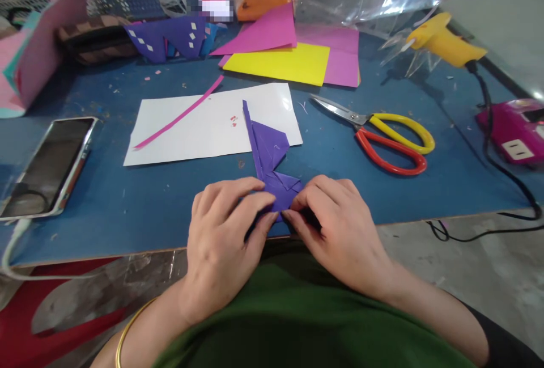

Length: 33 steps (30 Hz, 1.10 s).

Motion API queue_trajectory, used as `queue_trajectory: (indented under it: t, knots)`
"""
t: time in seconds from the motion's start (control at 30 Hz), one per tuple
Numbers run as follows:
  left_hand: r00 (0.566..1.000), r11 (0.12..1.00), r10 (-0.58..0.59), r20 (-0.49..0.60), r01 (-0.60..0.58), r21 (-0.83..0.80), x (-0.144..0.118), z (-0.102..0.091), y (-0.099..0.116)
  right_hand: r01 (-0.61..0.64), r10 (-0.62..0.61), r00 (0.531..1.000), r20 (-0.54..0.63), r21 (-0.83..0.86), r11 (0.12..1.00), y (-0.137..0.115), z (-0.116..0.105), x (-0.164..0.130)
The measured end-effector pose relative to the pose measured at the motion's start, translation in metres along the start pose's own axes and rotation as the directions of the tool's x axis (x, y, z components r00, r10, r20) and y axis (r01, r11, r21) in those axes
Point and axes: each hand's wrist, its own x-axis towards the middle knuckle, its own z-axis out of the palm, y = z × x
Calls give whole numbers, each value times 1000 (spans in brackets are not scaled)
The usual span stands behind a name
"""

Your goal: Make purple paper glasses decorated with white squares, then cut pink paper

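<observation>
The left hand (225,237) and the right hand (340,232) were close together, and both had hold of the purple paper (270,144). On the left hand, the thumb and the first finger were bent in, with just a little gap at the tips, and the near end of the paper was between them. On the right hand, the thumb and first finger were pinched almost shut on the near right side of the same end. The two thumb tips were just beside each other. The other fingers of both hands were curled, and I can't tell if any of them touched the paper underneath.

The rest of the purple paper stuck out past the fingertips. It had folds in it, and its thin far end lay over the white sheet (191,132). A pink strip (181,115) lay on that sheet, ahead of the left fingers and off to their left. Some red bits (233,121) were on it too, nearer the purple paper.

The scissors (361,119) lay open a tiny bit, ahead of the right fingers and to their right. The glue gun (446,42) was farther off that way. The phone (51,164) was well to the left of the left fingers. The yellow paper (278,63) was far ahead of both hands, on the blue table (161,203).
</observation>
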Motion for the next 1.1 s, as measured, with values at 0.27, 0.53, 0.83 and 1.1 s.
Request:
queue_trajectory:
  t: [0.27, 0.53, 0.83, 1.1]
  knots:
    - [969, 969, 236, -76, -228, 96, -11, -2, -5, -14, 14, 1000, -3, 19, 1000, 1, 1, 0]
    - [905, 895, 396, 155, -418, 154, -30, -6, -20, -20, 20, 1000, -12, 13, 1000, -2, 1, 0]
    - [920, 911, 354, 167, -380, 162, -35, -4, -18, 141, -133, 969, -209, 24, 990, 2, 2, -11]
    - [897, 876, 435, 76, -441, 196, -36, -1, -22, 446, -452, 874, -176, -77, 892, 4, 15, -23]
